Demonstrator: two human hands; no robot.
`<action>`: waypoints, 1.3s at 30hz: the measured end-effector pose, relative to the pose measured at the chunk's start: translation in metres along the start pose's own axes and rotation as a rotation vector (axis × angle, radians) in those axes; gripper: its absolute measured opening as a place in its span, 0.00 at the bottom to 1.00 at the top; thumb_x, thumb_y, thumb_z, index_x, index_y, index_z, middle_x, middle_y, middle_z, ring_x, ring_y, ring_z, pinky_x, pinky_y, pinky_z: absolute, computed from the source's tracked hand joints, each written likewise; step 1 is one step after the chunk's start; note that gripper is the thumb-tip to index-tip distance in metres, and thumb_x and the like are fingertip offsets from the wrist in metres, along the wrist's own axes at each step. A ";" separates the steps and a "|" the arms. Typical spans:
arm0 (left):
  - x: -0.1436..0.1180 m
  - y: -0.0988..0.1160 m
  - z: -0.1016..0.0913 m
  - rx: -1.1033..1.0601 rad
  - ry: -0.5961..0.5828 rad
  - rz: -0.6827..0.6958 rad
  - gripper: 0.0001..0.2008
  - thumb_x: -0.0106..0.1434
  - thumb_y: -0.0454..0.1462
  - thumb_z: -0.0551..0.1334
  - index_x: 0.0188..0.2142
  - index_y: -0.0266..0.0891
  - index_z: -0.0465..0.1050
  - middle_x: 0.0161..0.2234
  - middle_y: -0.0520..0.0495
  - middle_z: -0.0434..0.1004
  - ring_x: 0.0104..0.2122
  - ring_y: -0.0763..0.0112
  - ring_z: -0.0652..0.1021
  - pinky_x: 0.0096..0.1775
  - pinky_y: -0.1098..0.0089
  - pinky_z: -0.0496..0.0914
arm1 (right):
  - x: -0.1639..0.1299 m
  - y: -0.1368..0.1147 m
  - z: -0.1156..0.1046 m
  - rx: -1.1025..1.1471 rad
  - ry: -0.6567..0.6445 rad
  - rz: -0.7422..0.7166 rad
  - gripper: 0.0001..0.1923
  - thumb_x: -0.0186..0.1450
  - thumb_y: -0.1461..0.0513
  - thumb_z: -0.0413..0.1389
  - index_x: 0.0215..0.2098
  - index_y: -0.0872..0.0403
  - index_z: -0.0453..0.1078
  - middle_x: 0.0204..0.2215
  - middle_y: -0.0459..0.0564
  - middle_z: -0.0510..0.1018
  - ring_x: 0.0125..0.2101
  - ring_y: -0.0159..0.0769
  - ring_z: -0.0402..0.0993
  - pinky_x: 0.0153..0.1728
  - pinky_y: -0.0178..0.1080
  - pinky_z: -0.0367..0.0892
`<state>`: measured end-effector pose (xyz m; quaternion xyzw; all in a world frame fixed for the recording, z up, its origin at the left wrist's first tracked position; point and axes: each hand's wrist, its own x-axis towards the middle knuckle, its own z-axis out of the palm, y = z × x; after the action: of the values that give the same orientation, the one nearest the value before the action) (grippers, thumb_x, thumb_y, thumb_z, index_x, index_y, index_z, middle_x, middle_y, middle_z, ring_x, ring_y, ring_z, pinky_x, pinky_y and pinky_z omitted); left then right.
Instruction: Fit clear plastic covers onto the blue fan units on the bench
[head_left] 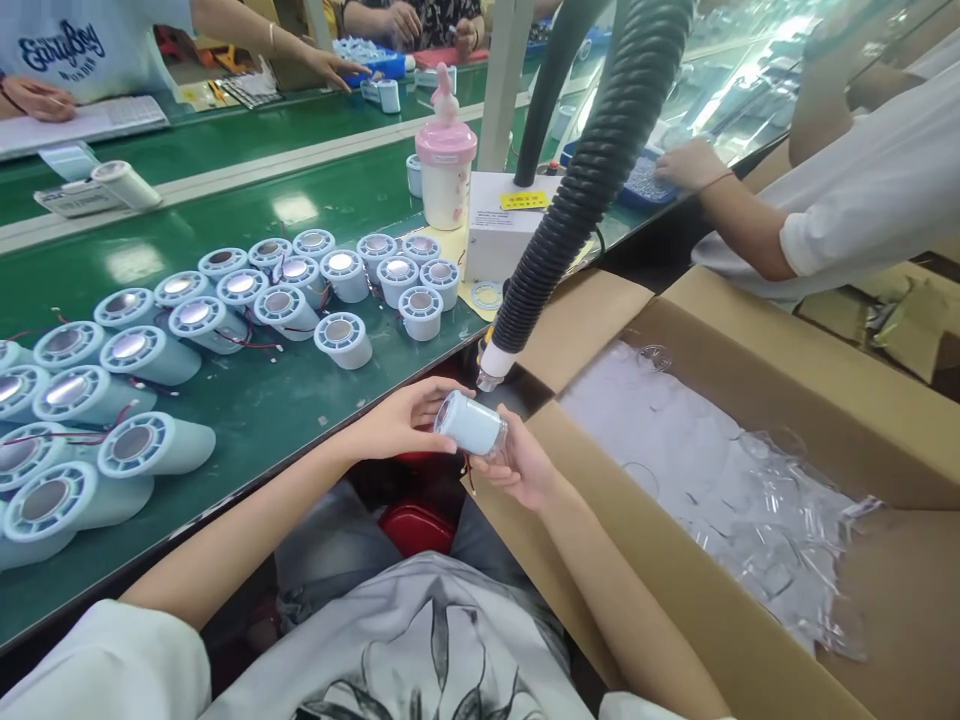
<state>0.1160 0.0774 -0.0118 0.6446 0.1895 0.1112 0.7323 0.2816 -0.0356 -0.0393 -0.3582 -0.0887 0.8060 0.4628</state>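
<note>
A light blue cylindrical housing (472, 425) is held in front of my body, under the nozzle (495, 365) of a black corrugated hose. My left hand (405, 420) has its thumb and fingers around the housing's ringed left end. My right hand (526, 465) grips a clear plastic cup (498, 440) that sits around the housing's other end. Thin wires dangle below the housing. Several like housings (343, 340) lie or stand on the green table (277, 400) to the left, many with round metallic centres and red-black wires.
An open cardboard box (795, 400) of clear plastic cups (780, 500) stands at my right. Behind the hose are a white box unit (499, 235) and a pink-lidded tumbler (446, 170). Co-workers' hands (694, 165) are at the right and across the table.
</note>
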 end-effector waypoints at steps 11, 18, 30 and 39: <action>-0.077 0.020 0.024 0.303 0.037 0.158 0.32 0.51 0.34 0.70 0.56 0.46 0.65 0.55 0.41 0.66 0.56 0.57 0.68 0.52 0.63 0.70 | -0.045 0.014 0.045 -0.413 -0.055 0.186 0.38 0.65 0.38 0.30 0.31 0.57 0.67 0.14 0.45 0.69 0.08 0.23 0.58 0.06 0.24 0.49; -0.097 0.032 0.032 0.118 0.109 -0.053 0.32 0.56 0.38 0.67 0.59 0.46 0.60 0.52 0.43 0.70 0.45 0.63 0.76 0.44 0.66 0.73 | -0.055 0.026 0.033 -1.052 -0.013 -0.761 0.34 0.56 0.54 0.66 0.58 0.45 0.59 0.62 0.55 0.61 0.60 0.48 0.60 0.57 0.52 0.62; -0.090 0.024 0.032 0.034 -0.016 0.034 0.37 0.58 0.32 0.66 0.64 0.47 0.54 0.62 0.40 0.61 0.58 0.58 0.69 0.57 0.61 0.66 | -0.066 0.032 0.030 -0.756 -0.010 -0.535 0.24 0.61 0.61 0.62 0.54 0.38 0.68 0.46 0.44 0.77 0.34 0.33 0.77 0.34 0.35 0.75; -0.095 0.010 0.025 -0.108 0.129 -0.243 0.28 0.60 0.42 0.64 0.59 0.48 0.62 0.56 0.44 0.70 0.52 0.55 0.74 0.47 0.64 0.73 | -0.058 0.024 0.028 -0.834 -0.014 -0.370 0.29 0.64 0.48 0.54 0.61 0.49 0.62 0.48 0.50 0.77 0.42 0.40 0.76 0.40 0.40 0.73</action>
<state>0.0416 0.0181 0.0129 0.5680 0.3064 0.0731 0.7604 0.2655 -0.0905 -0.0016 -0.4866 -0.4712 0.6076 0.4147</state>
